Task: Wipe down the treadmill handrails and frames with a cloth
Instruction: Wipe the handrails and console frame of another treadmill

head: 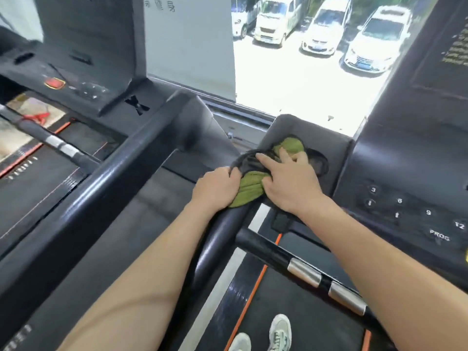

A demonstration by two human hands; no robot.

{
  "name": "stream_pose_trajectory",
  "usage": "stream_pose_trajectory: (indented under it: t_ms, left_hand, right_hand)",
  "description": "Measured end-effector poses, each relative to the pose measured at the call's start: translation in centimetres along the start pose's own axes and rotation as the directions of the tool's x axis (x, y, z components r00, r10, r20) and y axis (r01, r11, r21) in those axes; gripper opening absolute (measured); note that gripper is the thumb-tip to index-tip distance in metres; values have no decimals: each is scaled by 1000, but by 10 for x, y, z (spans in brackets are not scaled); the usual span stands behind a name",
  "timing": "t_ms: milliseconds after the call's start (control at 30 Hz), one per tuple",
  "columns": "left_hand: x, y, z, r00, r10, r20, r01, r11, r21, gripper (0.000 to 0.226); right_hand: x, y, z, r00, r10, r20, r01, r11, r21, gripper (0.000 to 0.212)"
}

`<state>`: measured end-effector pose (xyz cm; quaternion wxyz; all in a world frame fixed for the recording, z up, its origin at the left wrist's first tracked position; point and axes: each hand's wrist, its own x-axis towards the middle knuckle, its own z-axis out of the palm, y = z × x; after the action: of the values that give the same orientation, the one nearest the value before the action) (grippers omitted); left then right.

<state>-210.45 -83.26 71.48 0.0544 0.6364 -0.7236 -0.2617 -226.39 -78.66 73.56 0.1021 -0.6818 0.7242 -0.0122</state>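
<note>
A green cloth (249, 188) with a dark grey side lies bunched on the left corner of the treadmill console (291, 125), over the cup holder. My left hand (217, 187) grips the cloth's left edge where the black left handrail (215, 247) meets the console. My right hand (288, 183) presses flat on the cloth with fingers spread, and a green fold shows beyond the fingertips. A black crossbar with silver sensor plates (304, 272) runs to the right below my right forearm.
The console's keypad (415, 214) sits to the right. A second treadmill (83, 79) stands to the left, its thick black handrail (106, 171) close by. A window ahead looks onto parked cars. My shoes (279, 330) stand on the belt below.
</note>
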Motion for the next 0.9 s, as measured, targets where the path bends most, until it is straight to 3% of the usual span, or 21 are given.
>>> stream_pose_trajectory:
  t_ms: [100, 233, 433, 567, 700, 900]
  left_hand:
    - [-34, -32, -4, 997, -47, 63, 47, 999, -3, 47]
    - [-85, -78, -7, 986, -101, 132, 106, 994, -29, 45]
    - [-144, -110, -8, 996, -72, 48, 72, 997, 4, 43]
    - [-181, -129, -6, 996, -89, -30, 89, 996, 26, 44]
    - [-228, -149, -4, 983, -122, -134, 129, 990, 47, 41]
    - [-303, -180, -2, 943, -223, -247, 250, 965, 81, 38]
  right_hand:
    - [-31, -34, 4, 997, -64, -48, 60, 995, -81, 57]
    - [-77, -78, 29, 999, -32, -13, 32, 999, 16, 56]
    - [-125, -115, 56, 991, -53, -120, 59, 997, 43, 52]
    - [-162, -140, 59, 994, -72, -81, 92, 960, 266, 57]
    - [-200, -164, 72, 998, -25, 59, -14, 812, 584, 66]
    - [-256, -195, 85, 980, -145, 133, 21, 748, 663, 75]
